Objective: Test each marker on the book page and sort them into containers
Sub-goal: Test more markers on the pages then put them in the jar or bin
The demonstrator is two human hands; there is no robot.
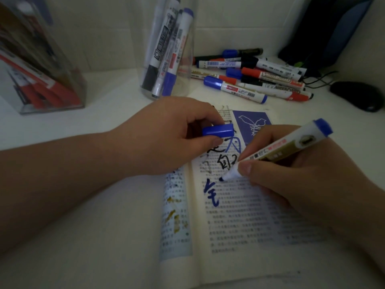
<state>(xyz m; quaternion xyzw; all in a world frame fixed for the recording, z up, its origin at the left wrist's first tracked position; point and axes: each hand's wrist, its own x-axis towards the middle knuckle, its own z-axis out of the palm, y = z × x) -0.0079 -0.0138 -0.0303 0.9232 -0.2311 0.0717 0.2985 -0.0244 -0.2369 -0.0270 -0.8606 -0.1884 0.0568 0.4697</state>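
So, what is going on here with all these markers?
A person is testing a blue marker on the open book page. The right hand holds it, tip at the page beside blue strokes. The left hand pinches the blue cap. Other markers stand in a clear jar, red ones in a clear box, and a pile lies behind.

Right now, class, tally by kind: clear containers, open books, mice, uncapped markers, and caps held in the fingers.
Containers: 2, jar and box
Book: 1
Mouse: 1
Marker, uncapped: 1
Cap, held: 1
Total: 6
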